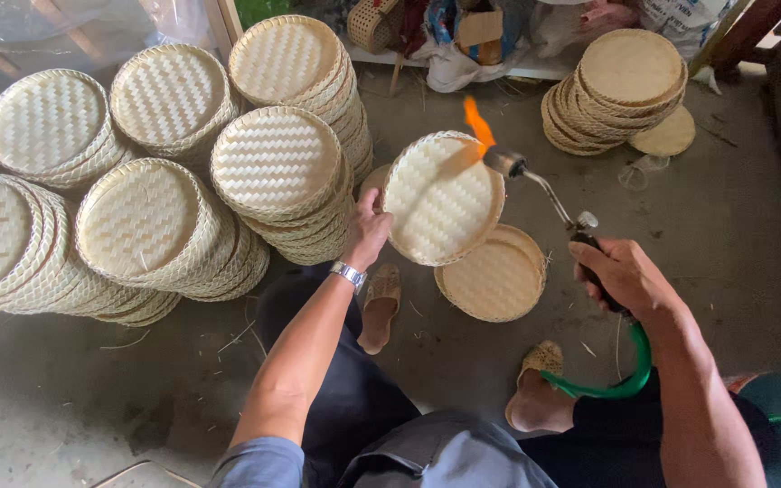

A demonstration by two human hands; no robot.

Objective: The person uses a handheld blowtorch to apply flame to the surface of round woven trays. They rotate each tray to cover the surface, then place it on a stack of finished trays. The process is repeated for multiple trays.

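Both hands are busy: the left hand [368, 230] pinches the rim of a round woven tray [443, 199] at its nine o'clock edge, holding it tilted up off the floor, while the right hand [621, 276] is wrapped tight around the handle of a gas torch [544, 194] fed by a green hose [612, 384]. An orange flame [476, 122] licks the tray's rim at about one o'clock.

Done well, I'd say, this wants a quick, moving pass: flame kept grazing the edge, tray turned steadily by the rim, fingers kept on the far side from the heat (dry strips would likely scorch fast if it lingered).

Every tray is flat, shallow and circular, plaited in a pale herringbone weave with a bound rim. One more tray [494, 276] lies on the concrete floor [725, 226] at five o'clock of the held one; pale stacks [277, 172] crowd from nine to eleven o'clock, and a tanner stack [621, 86] sits at two o'clock.
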